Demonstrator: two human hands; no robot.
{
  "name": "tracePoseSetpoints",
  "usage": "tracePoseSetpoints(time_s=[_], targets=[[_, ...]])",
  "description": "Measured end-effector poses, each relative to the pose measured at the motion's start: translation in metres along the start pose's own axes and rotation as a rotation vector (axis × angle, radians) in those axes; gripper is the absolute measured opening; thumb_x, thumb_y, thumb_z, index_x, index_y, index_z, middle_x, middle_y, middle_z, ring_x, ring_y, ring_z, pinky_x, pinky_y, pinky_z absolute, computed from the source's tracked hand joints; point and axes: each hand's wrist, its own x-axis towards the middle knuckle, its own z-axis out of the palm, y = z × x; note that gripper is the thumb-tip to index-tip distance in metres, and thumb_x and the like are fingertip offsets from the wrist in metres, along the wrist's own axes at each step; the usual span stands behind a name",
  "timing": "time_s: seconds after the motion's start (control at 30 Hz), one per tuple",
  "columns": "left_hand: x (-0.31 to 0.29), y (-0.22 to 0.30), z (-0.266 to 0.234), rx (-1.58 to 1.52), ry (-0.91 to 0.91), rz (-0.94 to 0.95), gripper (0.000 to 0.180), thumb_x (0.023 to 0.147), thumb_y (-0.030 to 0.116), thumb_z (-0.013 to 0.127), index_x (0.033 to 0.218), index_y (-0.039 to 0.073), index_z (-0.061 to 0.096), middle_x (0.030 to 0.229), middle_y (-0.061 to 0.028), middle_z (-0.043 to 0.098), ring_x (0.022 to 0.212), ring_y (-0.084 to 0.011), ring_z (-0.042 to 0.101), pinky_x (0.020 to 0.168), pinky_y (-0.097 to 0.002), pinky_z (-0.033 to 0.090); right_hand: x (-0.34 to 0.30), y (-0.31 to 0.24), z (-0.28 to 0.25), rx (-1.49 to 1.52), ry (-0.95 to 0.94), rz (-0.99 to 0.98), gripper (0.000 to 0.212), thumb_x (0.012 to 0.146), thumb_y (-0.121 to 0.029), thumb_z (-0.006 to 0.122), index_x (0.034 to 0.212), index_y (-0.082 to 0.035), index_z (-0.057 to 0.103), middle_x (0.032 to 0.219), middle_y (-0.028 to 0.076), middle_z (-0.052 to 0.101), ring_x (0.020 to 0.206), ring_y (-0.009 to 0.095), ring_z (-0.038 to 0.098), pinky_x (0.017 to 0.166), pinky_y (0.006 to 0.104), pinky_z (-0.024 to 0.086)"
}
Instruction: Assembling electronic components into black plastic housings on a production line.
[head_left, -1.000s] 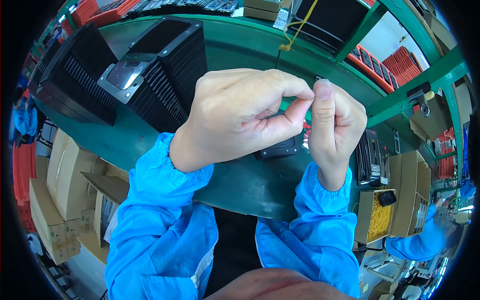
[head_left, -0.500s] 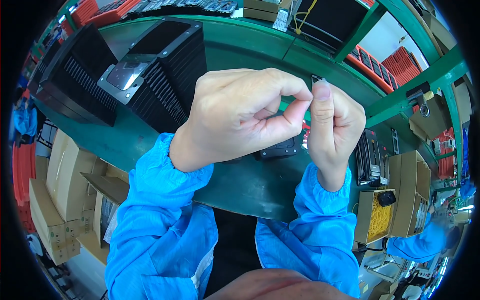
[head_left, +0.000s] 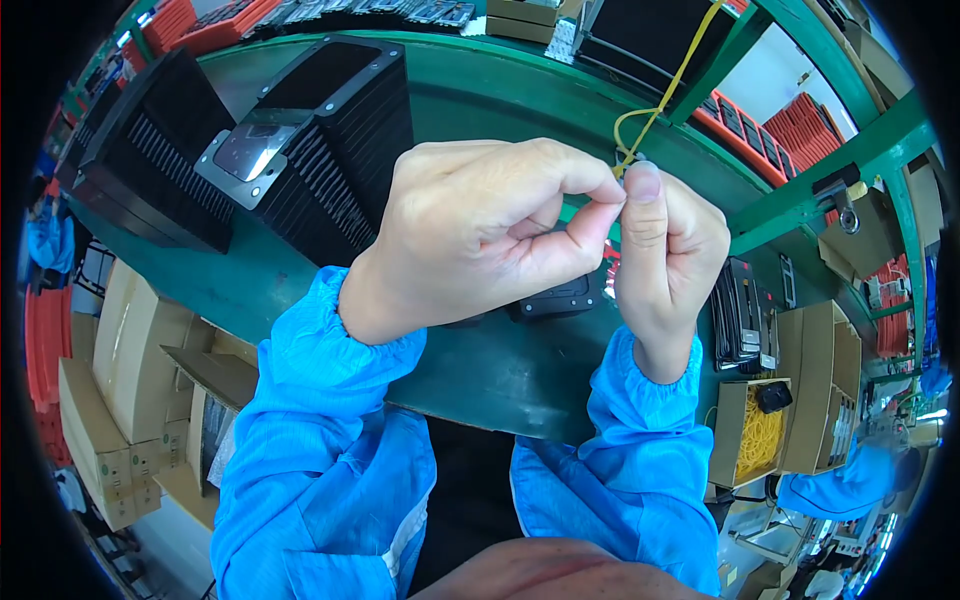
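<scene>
My left hand [head_left: 470,235] is closed in a pinch, thumb and forefinger meeting at the tips. Against it sits my right hand [head_left: 668,240], its thumb pressed onto curled fingers. A thin yellow cord [head_left: 672,92] rises from where the fingertips meet, with a small loop, and runs up to the top right. Its lower end is hidden between the fingers. Below the hands a black device [head_left: 556,300], partly covered, lies on the green worktable [head_left: 480,375]. Something small and red [head_left: 610,270] shows between my wrists.
Stacks of black panels [head_left: 330,130] stand at the left of the table. Thin black frames [head_left: 738,315] lie at the right, near a carton of yellow cords [head_left: 760,435]. Green uprights [head_left: 830,190] rise at the right. Open cartons [head_left: 140,390] stand at lower left; another person's blue sleeve [head_left: 835,485] shows at lower right.
The yellow cord, which hung above and apart from the fingertips in view, now stretches from them toward the upper right. Both hands stay nearly where they were.
</scene>
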Motion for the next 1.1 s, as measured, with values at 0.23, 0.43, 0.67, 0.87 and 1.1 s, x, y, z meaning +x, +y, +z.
tracePoseSetpoints(time_s=[0.23, 0.43, 0.67, 0.87, 1.1], targets=[[0.0000, 0.0005, 0.0002, 0.002, 0.001, 0.002, 0.023, 0.068, -0.008, 0.080, 0.088, 0.003, 0.075, 0.052, 0.0046, 0.042, 0.046, -0.0029, 0.038, 0.044, -0.0201, 0.030, -0.0004, -0.0011, -0.0006, -0.001, -0.006, -0.003, 0.035, 0.101, -0.011, 0.063, 0.069, 0.002, 0.054, 0.058, 0.004, 0.041, 0.051, 0.012, 0.034, 0.046, 0.0301, 0.027], [-0.0001, 0.0002, 0.0011, 0.002, 0.006, 0.006, 0.024, 0.068, -0.008, 0.080, 0.088, 0.003, 0.074, 0.052, 0.0047, 0.042, 0.046, -0.0026, 0.038, 0.045, -0.0198, 0.030, -0.0014, -0.0018, 0.0002, -0.003, 0.002, 0.009, 0.035, 0.100, -0.010, 0.063, 0.068, 0.001, 0.054, 0.057, 0.004, 0.040, 0.051, 0.012, 0.034, 0.046, 0.0304, 0.027], [-0.0002, 0.0007, 0.0008, 0.008, 0.008, 0.015, 0.025, 0.067, -0.008, 0.080, 0.088, 0.003, 0.074, 0.052, 0.0046, 0.041, 0.046, -0.0026, 0.038, 0.045, -0.0197, 0.031, -0.0008, -0.0020, -0.0001, -0.020, 0.012, -0.006, 0.035, 0.100, -0.010, 0.064, 0.068, 0.001, 0.054, 0.057, 0.004, 0.040, 0.050, 0.013, 0.035, 0.046, 0.0304, 0.027], [0.0004, 0.0012, 0.0000, 0.000, 0.010, 0.018, 0.025, 0.067, -0.008, 0.080, 0.089, 0.002, 0.074, 0.052, 0.0046, 0.041, 0.046, -0.0026, 0.037, 0.044, -0.0199, 0.030, -0.0002, -0.0040, -0.0004, -0.023, 0.019, 0.006, 0.034, 0.099, -0.009, 0.064, 0.068, 0.001, 0.055, 0.057, 0.004, 0.041, 0.050, 0.013, 0.035, 0.046, 0.0303, 0.027], [0.0010, 0.0011, 0.0007, 0.007, -0.001, 0.008, 0.026, 0.067, -0.008, 0.080, 0.090, 0.002, 0.075, 0.052, 0.0046, 0.041, 0.046, -0.0025, 0.037, 0.044, -0.0202, 0.028, 0.0006, -0.0021, -0.0024, -0.029, 0.007, -0.015, 0.032, 0.099, -0.008, 0.064, 0.069, 0.002, 0.056, 0.057, 0.005, 0.042, 0.050, 0.014, 0.036, 0.046, 0.0308, 0.028]])
